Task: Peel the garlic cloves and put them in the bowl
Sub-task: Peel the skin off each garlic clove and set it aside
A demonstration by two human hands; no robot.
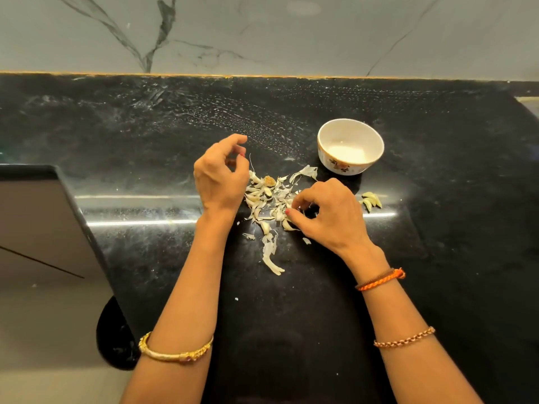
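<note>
Papery white skins point(272, 199) litter the black worktop point(145, 141), cloves mixed in; a few cloves point(371, 200) lie right of them, near the bowl point(350, 145). Right hand point(329, 212) pinches into the pile, likely on a clove. Left hand point(220, 173) is curled, its contents unclear. Cloves look light, firm and slick: pinch them by the ends.

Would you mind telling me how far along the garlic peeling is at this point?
Done: a few peeled cloves lie beside the right hand, and loose skins litter the counter. In hand: the right hand's fingers pick at the pile; the left hand pinches something small. Left: the bowl appears empty, so no cloves are in yet.
</note>
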